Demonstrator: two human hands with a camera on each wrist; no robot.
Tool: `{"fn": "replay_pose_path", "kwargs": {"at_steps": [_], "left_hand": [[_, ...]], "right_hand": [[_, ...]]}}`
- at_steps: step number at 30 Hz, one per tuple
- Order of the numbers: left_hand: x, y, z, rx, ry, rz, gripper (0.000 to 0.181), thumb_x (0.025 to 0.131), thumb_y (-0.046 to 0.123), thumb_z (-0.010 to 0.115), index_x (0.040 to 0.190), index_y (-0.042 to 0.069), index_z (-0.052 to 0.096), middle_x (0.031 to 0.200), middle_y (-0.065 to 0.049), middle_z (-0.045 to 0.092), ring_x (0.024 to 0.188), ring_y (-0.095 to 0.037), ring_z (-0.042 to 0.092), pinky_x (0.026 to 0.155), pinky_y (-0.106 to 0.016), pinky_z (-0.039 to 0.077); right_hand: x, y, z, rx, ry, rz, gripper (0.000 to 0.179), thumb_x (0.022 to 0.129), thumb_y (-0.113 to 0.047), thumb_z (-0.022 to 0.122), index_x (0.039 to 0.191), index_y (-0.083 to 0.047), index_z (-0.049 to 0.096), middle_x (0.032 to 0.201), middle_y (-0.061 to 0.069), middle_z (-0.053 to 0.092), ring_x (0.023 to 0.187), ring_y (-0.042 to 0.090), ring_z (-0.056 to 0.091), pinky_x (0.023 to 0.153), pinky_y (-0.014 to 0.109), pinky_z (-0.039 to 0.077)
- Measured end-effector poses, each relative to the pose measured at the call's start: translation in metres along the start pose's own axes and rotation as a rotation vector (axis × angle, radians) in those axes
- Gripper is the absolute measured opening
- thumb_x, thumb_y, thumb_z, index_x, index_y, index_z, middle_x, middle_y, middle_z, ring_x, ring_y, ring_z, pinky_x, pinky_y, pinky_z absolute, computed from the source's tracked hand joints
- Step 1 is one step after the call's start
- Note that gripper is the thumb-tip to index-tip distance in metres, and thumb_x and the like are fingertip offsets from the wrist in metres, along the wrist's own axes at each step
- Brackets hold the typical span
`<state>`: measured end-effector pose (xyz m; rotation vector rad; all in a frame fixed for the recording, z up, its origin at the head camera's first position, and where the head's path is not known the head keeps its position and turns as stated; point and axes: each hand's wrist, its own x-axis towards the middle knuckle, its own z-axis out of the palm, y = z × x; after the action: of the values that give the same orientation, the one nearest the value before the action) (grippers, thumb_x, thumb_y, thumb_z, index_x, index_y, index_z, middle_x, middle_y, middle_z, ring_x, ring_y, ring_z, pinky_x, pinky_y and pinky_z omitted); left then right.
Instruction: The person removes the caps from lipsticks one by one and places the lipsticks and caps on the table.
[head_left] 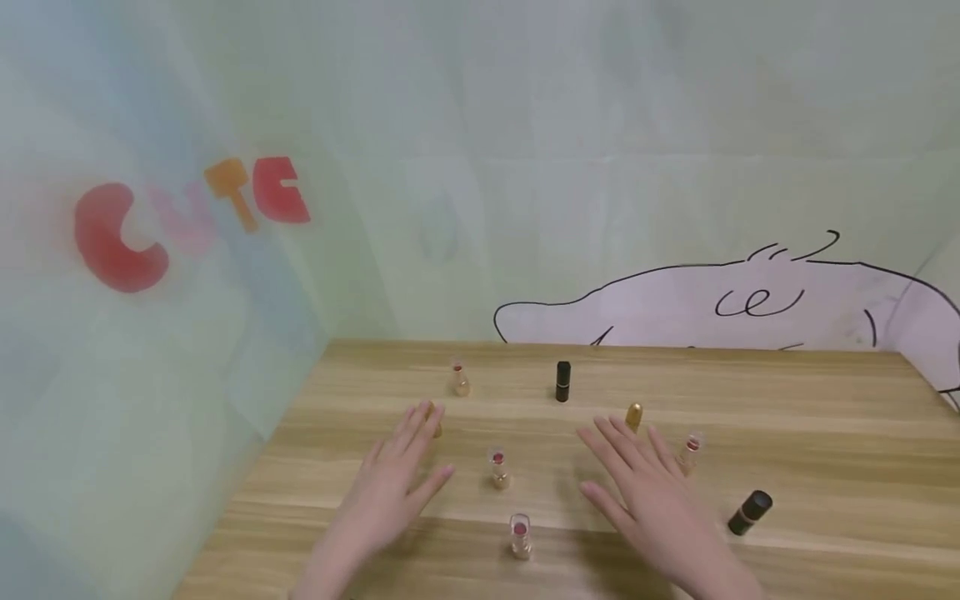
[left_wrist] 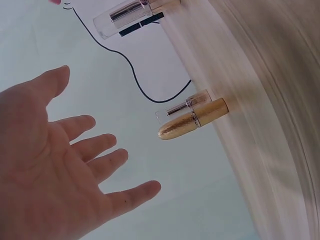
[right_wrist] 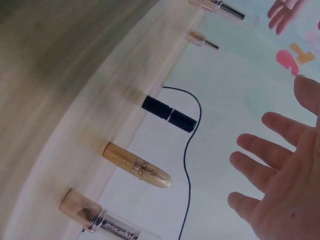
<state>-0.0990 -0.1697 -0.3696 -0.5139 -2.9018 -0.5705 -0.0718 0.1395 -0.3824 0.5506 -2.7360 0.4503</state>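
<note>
My left hand (head_left: 388, 487) hovers over the left of the table with its fingers spread, and holds nothing. Its fingertips overlap a gold bullet-shaped lipstick (left_wrist: 195, 119) in the head view; the left wrist view shows a gap between them. On the right, my right hand (head_left: 660, 508) is likewise spread and holds nothing. Just past its fingers stand another gold lipstick (head_left: 634, 416) and a clear-capped lipstick (head_left: 692, 447), partly covered by that hand. Between the hands two clear-capped lipsticks with red tips stand upright, one farther back (head_left: 499, 472), the other nearer (head_left: 521, 537).
A black lipstick tube (head_left: 563, 382) stands at the back middle, a clear-capped lipstick (head_left: 461, 382) at the back left. Another black tube (head_left: 750, 512) is right of my right hand. Decorated sheets (head_left: 480, 208) rise behind and left of the wooden table (head_left: 847, 417).
</note>
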Motion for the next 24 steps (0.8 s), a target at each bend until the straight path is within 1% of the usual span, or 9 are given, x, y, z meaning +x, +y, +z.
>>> {"fn": "replay_pose_path", "kwargs": {"at_steps": [2, 3, 5, 8, 14, 19, 21, 24], "left_hand": [[0.002, -0.002, -0.001, -0.032, -0.003, -0.006, 0.071, 0.095, 0.039, 0.056, 0.153, 0.020, 0.022, 0.159, -0.007, 0.022, 0.146, -0.031, 0.024, 0.109, -0.065, 0.027], [0.003, -0.003, -0.002, -0.048, -0.003, -0.009, 0.070, 0.095, 0.039, 0.056, 0.153, 0.020, 0.022, 0.160, -0.007, 0.022, 0.146, -0.032, 0.025, 0.109, -0.064, 0.027], [0.007, -0.005, -0.002, -0.077, 0.004, -0.007, 0.070, 0.095, 0.038, 0.056, 0.153, 0.019, 0.022, 0.160, -0.008, 0.021, 0.145, -0.034, 0.027, 0.109, -0.064, 0.028], [0.011, -0.009, -0.003, -0.110, 0.010, -0.002, 0.069, 0.096, 0.036, 0.056, 0.153, 0.019, 0.022, 0.160, -0.010, 0.019, 0.144, -0.037, 0.027, 0.109, -0.064, 0.027], [0.018, -0.015, -0.003, -0.179, 0.003, -0.008, 0.068, 0.096, 0.039, 0.053, 0.153, 0.018, 0.021, 0.160, -0.009, 0.017, 0.145, -0.036, 0.025, 0.112, -0.059, 0.025], [0.025, -0.021, -0.002, -0.235, 0.008, -0.020, 0.068, 0.096, 0.037, 0.054, 0.153, 0.020, 0.021, 0.160, -0.009, 0.020, 0.145, -0.034, 0.025, 0.114, -0.055, 0.025], [0.028, -0.023, -0.001, -0.261, 0.011, -0.021, 0.068, 0.096, 0.038, 0.054, 0.153, 0.020, 0.021, 0.160, -0.009, 0.020, 0.146, -0.034, 0.025, 0.114, -0.056, 0.025], [0.033, -0.027, 0.000, -0.309, 0.008, -0.029, 0.068, 0.096, 0.040, 0.053, 0.153, 0.020, 0.021, 0.160, -0.010, 0.022, 0.145, -0.035, 0.025, 0.114, -0.058, 0.025]], "right_hand": [[0.006, -0.001, 0.000, 0.031, -0.027, 0.010, 0.058, 0.097, -0.046, 0.049, 0.149, -0.028, 0.033, 0.154, 0.004, 0.037, 0.143, 0.025, 0.034, 0.123, 0.035, -0.005], [0.010, -0.001, 0.000, 0.044, -0.033, 0.009, 0.057, 0.097, -0.045, 0.049, 0.149, -0.027, 0.034, 0.154, 0.005, 0.037, 0.143, 0.026, 0.034, 0.123, 0.040, 0.000], [0.018, 0.000, -0.001, 0.052, -0.034, 0.004, 0.057, 0.097, -0.044, 0.051, 0.148, -0.025, 0.035, 0.152, 0.007, 0.039, 0.142, 0.028, 0.035, 0.121, 0.049, 0.011], [0.027, 0.000, 0.000, 0.060, -0.026, -0.006, 0.057, 0.095, -0.041, 0.054, 0.147, -0.022, 0.038, 0.150, 0.010, 0.043, 0.140, 0.031, 0.037, 0.117, 0.056, 0.020], [0.037, -0.001, 0.006, 0.084, -0.035, -0.003, 0.057, 0.096, -0.043, 0.053, 0.147, -0.023, 0.037, 0.149, 0.011, 0.043, 0.140, 0.032, 0.038, 0.116, 0.057, 0.020], [0.045, -0.002, 0.011, 0.119, -0.030, -0.031, 0.057, 0.096, -0.043, 0.053, 0.147, -0.022, 0.037, 0.149, 0.010, 0.044, 0.138, 0.031, 0.041, 0.117, 0.054, 0.021], [0.049, -0.003, 0.012, 0.146, -0.031, -0.043, 0.057, 0.096, -0.042, 0.054, 0.146, -0.021, 0.039, 0.148, 0.010, 0.045, 0.137, 0.031, 0.042, 0.117, 0.053, 0.023], [0.056, -0.004, 0.011, 0.203, -0.057, -0.043, 0.056, 0.096, -0.041, 0.055, 0.145, -0.019, 0.041, 0.148, 0.009, 0.045, 0.137, 0.031, 0.043, 0.117, 0.052, 0.025]]}}
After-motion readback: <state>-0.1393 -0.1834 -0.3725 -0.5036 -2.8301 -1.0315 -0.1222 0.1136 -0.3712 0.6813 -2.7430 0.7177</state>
